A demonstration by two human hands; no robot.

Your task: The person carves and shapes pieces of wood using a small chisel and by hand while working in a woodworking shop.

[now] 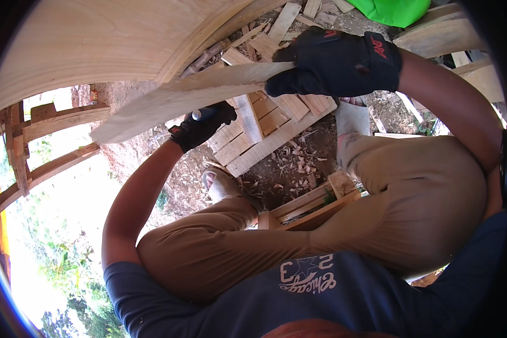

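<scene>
In a black glove, my right hand [338,65] grips one end of a pale, flat wooden board [174,101], its thumb below and its fingers above. The board stretches leftward from the glove, thin and tilted, its far end widening. Just beneath the board is my left hand [208,127], also gloved in black with its fingers curled closed. A small, pale round tip [196,115] shows at that glove, perhaps the end of a handle. What it belongs to is hidden, and I cannot tell whether the left hand touches the board.
Pale wooden slats [256,135] lie on the ground between my feet, with offcuts beyond them. Wood shavings [298,160] litter the soil. A large smooth wooden panel [96,45] fills the upper left. Wooden framing [25,135] stands at left, and a low wooden frame [315,204] sits between my legs.
</scene>
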